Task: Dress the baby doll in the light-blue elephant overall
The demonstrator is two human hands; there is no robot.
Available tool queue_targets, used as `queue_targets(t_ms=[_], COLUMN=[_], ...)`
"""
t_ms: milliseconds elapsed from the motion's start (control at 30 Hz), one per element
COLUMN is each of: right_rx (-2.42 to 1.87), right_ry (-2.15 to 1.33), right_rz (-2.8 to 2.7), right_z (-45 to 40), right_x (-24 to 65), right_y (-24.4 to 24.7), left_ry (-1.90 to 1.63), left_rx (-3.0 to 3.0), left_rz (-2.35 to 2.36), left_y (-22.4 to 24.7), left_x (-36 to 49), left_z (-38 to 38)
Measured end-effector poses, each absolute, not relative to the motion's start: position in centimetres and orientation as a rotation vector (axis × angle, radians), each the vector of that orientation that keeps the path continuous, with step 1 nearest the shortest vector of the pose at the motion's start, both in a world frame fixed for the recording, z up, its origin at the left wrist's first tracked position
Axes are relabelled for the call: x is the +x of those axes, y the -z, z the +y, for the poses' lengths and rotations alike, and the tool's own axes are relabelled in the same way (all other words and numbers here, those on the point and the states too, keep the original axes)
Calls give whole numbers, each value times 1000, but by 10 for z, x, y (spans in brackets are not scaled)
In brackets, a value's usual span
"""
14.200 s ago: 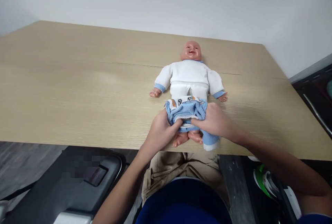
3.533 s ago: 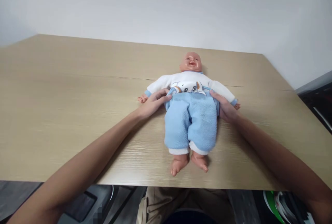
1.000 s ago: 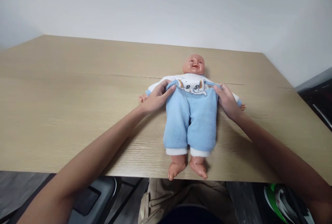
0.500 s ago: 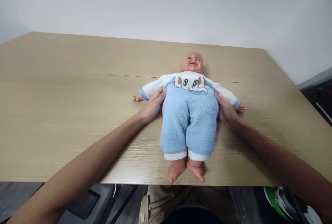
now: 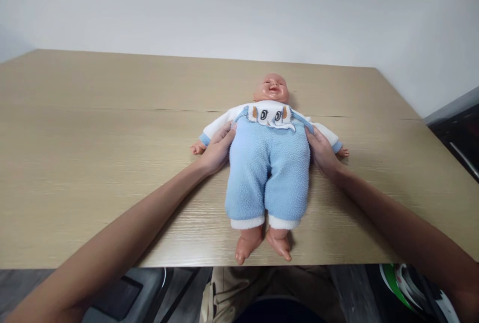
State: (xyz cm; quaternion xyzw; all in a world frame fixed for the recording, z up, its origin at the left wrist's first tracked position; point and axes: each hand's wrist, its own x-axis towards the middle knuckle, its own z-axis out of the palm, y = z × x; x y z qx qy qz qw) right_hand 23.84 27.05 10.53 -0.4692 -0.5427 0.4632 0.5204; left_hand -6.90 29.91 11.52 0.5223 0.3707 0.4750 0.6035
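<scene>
On its back on the wooden table lies a baby doll point(image 5: 267, 163), head toward the wall and bare feet at the near edge. It wears light blue fleece overalls with white cuffs over a white top, with an elephant face on the chest. My left hand point(image 5: 220, 148) grips the left side of its torso, thumb on the fleece. My right hand point(image 5: 322, 151) closes on the opposite side, below the doll's sleeve. Both hands have some fingers hidden beside or beneath the body. The doll's arms stretch out sideways.
The table point(image 5: 93, 163) has a seam running across it and ends at a pale wall point(image 5: 224, 8). A dark object point(image 5: 460, 128) stands beyond the right edge. Below the near edge are a grey case point(image 5: 123, 298) and a green-and-white round item point(image 5: 402, 283).
The doll appears shifted slightly left in view, along with both hands. My left thumb sits a little higher on the doll's side. Both hands keep their hold.
</scene>
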Motion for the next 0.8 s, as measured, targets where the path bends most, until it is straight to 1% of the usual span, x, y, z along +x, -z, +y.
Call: queue_targets(t_ms=[167,333,500,600,667,800], right_rx=[-1158,-1142,-1164,-1094,-1068,-1106], right_ry=[-1060,-1208,-955,-989,-1107,-1396], right_rz=[-1554,-1717,-1929,-1853,-1714,-1255], right_z=[269,266,265,264,262,256], right_x=[258,281,280,269,259,241], right_y=[-120,-125,-127,-122,-117,-112], left_ry=[-1054,-940,-769,-783,-823,-964], left_rx=[1274,1589,1964,1860,1745,1552], left_rz=[844,936,982,985,1010,978], left_y=[-111,-122,-122,-114,-110,-109], left_x=[-80,-106,-123,-120,-114,-96], left_z=[306,308,311,311,309,302])
